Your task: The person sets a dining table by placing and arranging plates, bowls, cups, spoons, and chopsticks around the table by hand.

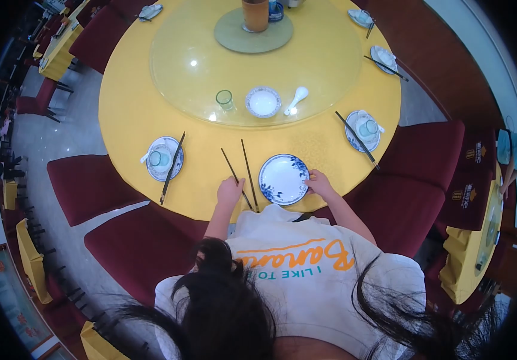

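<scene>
My left hand (230,191) is closed at the table's near edge, with its fingers on the left one of two dark chopsticks (229,161). The other chopstick (247,167) lies a little to the right, its tip leaning away from me. My right hand (318,182) grips the right rim of a white plate (283,179) with blue flowers, which sits on the yellow cloth in front of me. Beyond the plate, on the glass turntable (192,90), are a small patterned bowl (262,102), a white spoon (297,100) and a green-tinted glass (225,99).
Place settings flank me: a left plate (174,168) and a right plate (373,143), each with a glass and chopsticks. A brown container (255,15) stands mid-turntable. Maroon chairs (93,186) surround the table. Another person's arm (510,180) shows at far right.
</scene>
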Demonstrator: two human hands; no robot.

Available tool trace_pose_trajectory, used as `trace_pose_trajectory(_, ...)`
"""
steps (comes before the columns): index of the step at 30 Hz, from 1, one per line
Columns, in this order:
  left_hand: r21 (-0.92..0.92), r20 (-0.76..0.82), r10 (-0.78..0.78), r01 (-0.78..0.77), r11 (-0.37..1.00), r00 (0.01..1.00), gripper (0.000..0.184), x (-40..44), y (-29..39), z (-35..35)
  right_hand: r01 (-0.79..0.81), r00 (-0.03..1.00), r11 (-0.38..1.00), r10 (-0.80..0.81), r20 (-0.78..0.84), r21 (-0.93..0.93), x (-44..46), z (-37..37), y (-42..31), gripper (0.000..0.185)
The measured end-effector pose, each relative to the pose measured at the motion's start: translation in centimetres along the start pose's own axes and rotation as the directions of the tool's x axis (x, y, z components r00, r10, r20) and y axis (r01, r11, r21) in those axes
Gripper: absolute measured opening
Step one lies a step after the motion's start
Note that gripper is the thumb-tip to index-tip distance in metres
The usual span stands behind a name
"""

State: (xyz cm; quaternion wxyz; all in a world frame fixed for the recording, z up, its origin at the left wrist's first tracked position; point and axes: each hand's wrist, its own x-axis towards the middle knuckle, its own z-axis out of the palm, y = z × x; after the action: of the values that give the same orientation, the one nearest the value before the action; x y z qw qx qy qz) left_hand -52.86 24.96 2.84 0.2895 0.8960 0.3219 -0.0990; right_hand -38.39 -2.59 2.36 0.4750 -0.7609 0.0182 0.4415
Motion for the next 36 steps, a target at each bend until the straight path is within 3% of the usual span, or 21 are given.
trace_pose_trajectory(4, 0.178, -0.004, 0.005, -0.005, 0.984, 1.000, 0.054, 0.0, 1.0, -0.2, -0.079, 0.993, 0.997, 0.079, -0.087, -0.001, 0.4, -1.8, 1.4, 0.030)
trace_pose_trajectory(7, 0.216, 0.082, -0.063, 0.044, 0.975, 0.995, 0.060, 0.4, 2.5, -1.2, -0.098, 0.982, 0.994, 0.105, -0.156, 0.052, 1.5, -1.2, 3.2, 0.031)
trace_pose_trajectory(10, 0.248, 0.157, -0.039, -0.001, 0.969, 0.987, 0.062, 0.7, 3.5, -1.5, -0.036, 0.978, 0.998, 0.044, -0.204, 0.044, 1.9, -0.6, 3.7, 0.031)
trace_pose_trajectory(13, 0.283, 0.136, 0.005, -0.043, 0.958, 0.991, 0.061, 0.7, 4.7, -1.1, -0.021, 0.973, 0.998, 0.006, -0.233, -0.062, 2.0, -0.4, 3.4, 0.033)
trace_pose_trajectory(22, 0.288, 0.165, -0.006, -0.042, 0.957, 0.986, 0.028, 1.5, 5.3, 0.0, -0.010, 0.963, 0.999, -0.003, -0.270, -0.048, 2.1, -0.5, 3.2, 0.031)
trace_pose_trajectory(36, 0.226, 0.086, 0.161, -0.177, 0.958, 0.983, 0.024, 1.5, 4.5, -1.8, 0.083, 0.959, 0.997, -0.081, -0.272, -0.004, 2.6, -0.7, 4.4, 0.028)
